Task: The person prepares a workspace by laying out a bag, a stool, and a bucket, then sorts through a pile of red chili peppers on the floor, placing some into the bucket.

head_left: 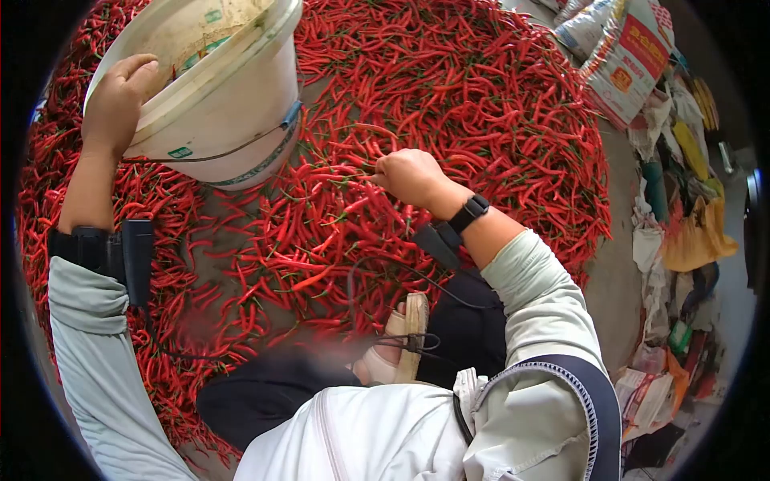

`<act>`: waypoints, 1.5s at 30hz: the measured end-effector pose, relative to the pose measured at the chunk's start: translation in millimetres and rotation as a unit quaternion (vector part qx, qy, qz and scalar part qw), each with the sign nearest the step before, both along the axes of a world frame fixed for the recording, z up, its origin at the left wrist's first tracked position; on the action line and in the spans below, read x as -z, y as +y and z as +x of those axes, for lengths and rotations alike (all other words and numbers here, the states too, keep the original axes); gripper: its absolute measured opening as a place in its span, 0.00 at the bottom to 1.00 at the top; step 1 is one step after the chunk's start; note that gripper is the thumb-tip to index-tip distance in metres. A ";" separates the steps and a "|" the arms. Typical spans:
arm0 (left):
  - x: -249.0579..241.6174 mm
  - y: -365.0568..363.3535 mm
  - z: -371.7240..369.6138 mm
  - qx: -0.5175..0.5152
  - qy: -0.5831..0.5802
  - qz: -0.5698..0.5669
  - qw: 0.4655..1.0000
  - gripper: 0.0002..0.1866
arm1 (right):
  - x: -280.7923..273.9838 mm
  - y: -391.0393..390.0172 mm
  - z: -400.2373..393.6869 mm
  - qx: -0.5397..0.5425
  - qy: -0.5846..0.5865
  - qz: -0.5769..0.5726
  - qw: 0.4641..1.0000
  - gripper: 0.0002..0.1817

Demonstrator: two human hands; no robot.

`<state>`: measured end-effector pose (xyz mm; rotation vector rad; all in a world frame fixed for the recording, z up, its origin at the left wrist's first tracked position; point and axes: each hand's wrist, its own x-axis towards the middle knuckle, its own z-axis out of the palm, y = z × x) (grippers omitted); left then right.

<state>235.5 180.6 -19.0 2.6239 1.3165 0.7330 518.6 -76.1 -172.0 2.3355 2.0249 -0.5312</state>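
Observation:
My left hand (pixel 120 104) is closed over the rim of a large white plastic bucket (pixel 233 104), thumb on the inside. The bucket tilts with its mouth towards the upper left; its inner wall looks stained, and its bottom is hidden. A thin wire handle (pixel 216 152) with a blue grip hangs across its side. Low over the pile of red chili peppers (pixel 481 104), my right hand (pixel 409 176) is closed in a pinch. Red chilies show at its fingertips, but what lies between the fingers is mostly hidden.
Chilies with green stems spread over the floor around me. My sandalled foot (pixel 393 345) and dark trouser legs are among them. A dark cable (pixel 409 341) loops near the foot. Printed sacks (pixel 630 60) stand at the upper right, above bags, cloths and an orange-yellow bag (pixel 702 232).

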 end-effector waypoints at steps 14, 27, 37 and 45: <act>1.8 8.2 -1.0 0.012 0.000 -0.034 0.999 0.23 | 53.8 20.3 -168.6 -0.245 0.069 0.069 0.965 0.17; 6.2 24.6 -7.0 0.058 0.026 -0.021 0.998 0.23 | 34.6 15.7 -108.8 -0.228 -0.155 -0.063 0.959 0.15; 16.0 40.8 -10.8 0.059 0.027 0.000 0.998 0.22 | -18.3 -13.6 -9.9 -0.154 -0.257 -0.065 0.952 0.18; -6.9 -34.4 13.2 -0.025 -0.073 -0.016 0.997 0.14 | -21.4 -52.4 28.0 0.018 -0.254 0.079 0.964 0.20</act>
